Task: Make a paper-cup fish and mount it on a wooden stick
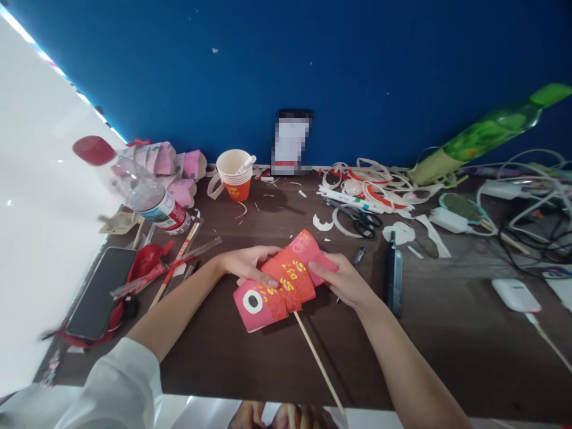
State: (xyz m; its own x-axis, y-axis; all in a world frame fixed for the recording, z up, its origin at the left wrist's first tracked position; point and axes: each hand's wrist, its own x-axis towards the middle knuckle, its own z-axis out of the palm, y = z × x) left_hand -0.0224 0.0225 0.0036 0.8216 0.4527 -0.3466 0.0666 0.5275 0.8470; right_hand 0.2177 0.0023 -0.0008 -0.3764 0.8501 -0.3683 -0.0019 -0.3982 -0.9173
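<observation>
A red and pink paper craft (pixel 290 283) with a white-and-black eye at its left end and yellow marks is held between both hands above the dark table. My left hand (pixel 252 264) grips its upper left part, thumb on top. At the right end, my right hand (pixel 337 277) has its thumb on the front and the other fingers behind. A thin wooden stick (pixel 319 363) comes out from under the craft and slants down towards the table's front edge.
Behind stand stacked paper cups (pixel 236 185) and a phone (pixel 291 143). Scissors (pixel 360 220), paper scraps (pixel 322 223) and a black cutter (pixel 393 280) lie to the right, with cables beyond. Another phone (pixel 102 292) and a plastic bottle (pixel 161 208) are at left; a green bottle (pixel 487 137) leans at right.
</observation>
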